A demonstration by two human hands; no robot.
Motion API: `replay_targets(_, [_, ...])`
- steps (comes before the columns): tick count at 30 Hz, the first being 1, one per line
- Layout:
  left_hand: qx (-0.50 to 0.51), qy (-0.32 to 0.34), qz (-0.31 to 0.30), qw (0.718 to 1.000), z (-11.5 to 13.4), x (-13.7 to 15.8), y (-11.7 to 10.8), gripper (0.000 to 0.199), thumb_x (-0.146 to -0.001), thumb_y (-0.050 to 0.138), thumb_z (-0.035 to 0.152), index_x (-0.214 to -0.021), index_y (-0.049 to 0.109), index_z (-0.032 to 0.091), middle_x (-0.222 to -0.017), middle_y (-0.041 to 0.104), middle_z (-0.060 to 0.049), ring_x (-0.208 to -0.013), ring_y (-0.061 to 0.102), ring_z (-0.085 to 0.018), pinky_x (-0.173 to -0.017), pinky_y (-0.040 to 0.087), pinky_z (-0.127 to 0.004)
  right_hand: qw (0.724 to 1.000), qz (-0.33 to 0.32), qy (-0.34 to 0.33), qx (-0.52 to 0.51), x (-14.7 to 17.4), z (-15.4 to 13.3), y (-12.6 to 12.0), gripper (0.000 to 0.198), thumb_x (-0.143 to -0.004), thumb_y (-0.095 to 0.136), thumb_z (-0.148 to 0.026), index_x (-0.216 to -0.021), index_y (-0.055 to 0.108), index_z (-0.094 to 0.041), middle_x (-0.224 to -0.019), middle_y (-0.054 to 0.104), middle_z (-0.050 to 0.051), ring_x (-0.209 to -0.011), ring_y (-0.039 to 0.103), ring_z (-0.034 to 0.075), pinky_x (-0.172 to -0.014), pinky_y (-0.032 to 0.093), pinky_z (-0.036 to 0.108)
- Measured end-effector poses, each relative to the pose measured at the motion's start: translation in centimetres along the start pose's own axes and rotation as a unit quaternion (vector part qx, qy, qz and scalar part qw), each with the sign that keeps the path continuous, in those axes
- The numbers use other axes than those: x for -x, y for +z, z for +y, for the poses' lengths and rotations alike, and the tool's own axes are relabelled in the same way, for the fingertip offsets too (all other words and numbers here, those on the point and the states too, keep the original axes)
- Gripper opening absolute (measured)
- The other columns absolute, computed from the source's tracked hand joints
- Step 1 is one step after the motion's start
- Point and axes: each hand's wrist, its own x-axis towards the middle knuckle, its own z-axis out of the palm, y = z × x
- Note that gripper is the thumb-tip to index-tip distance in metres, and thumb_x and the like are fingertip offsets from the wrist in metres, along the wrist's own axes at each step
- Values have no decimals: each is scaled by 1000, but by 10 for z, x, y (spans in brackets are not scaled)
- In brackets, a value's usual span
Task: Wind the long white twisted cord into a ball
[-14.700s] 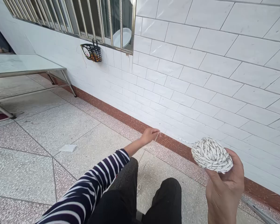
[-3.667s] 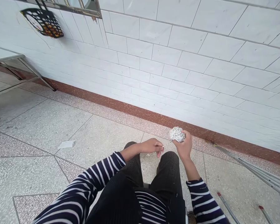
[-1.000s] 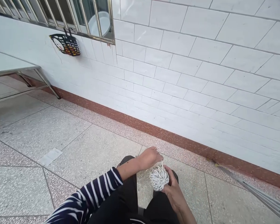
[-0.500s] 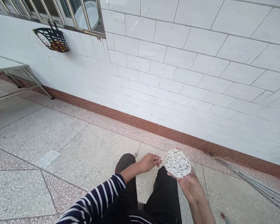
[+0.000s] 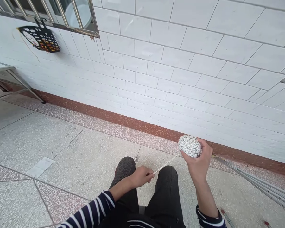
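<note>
In my right hand [image 5: 199,161] is a white braided ball of cord [image 5: 189,146], gripped from its right side with the thumb in front. A thin twisted white cord [image 5: 167,163] runs from the ball's lower left, slanting down to my left hand [image 5: 142,176]. My left hand pinches that cord between thumb and fingers above the gap between my knees. The cord looks taut. Whatever cord lies inside the left fist is hidden.
A white tiled wall [image 5: 156,79] stands ahead. Metal poles [image 5: 251,180] lie along its foot at right. A flat white sheet [image 5: 41,167] is on the floor at left. A black basket [image 5: 41,38] hangs from the window bars, above a metal-legged table [image 5: 21,79].
My right hand has lifted the ball up and to the right and turned it. My left hand has moved slightly down and left, so a longer stretch of cord shows between them.
</note>
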Motion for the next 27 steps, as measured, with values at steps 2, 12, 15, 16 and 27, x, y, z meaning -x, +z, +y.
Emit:
replay_targets(2, [-65, 66, 6, 996, 15, 7, -9, 38, -95, 46, 32, -61, 53, 16, -60, 57, 0, -60, 51, -12, -61, 35, -22, 998, -37, -14, 53, -5, 6, 3, 68, -63, 77, -38, -127, 54, -26, -130, 39, 12, -113, 48, 33, -84, 45, 42])
replay_targets(12, [-140, 192, 113, 965, 66, -18, -83, 39, -102, 41, 32, -70, 58, 16, -65, 60, -1, -67, 55, -14, -71, 38, -23, 895, -390, 185, -117, 62, 73, 25, 67, -53, 70, -20, -120, 66, -26, -116, 59, 6, -107, 58, 31, -89, 48, 43])
replay_targets(15, [-101, 136, 102, 980, 49, -43, -83, 36, -98, 47, 29, -67, 57, 16, -67, 64, 1, -65, 57, -12, -64, 34, -21, 817, -441, 257, -270, 84, 63, 13, 71, -59, 67, -17, -130, 61, -26, -123, 64, 6, -111, 61, 29, -94, 48, 42])
replay_targets(16, [-89, 128, 90, 984, 44, -50, -79, 34, -97, 48, 28, -67, 58, 16, -68, 64, 1, -66, 57, -12, -64, 34, -21, 789, -437, 286, -324, 87, 59, 10, 73, -59, 68, -16, -131, 60, -26, -126, 63, 6, -115, 59, 29, -98, 47, 42])
replay_targets(27, [145, 67, 38, 986, 17, -52, -21, 35, -94, 49, 33, -70, 65, 13, -71, 67, -1, -68, 55, -12, -68, 40, -20, 770, -207, 333, -504, 43, 22, -10, 69, -65, 78, -35, -131, 57, -34, -140, 57, 10, -127, 52, 39, -101, 41, 67])
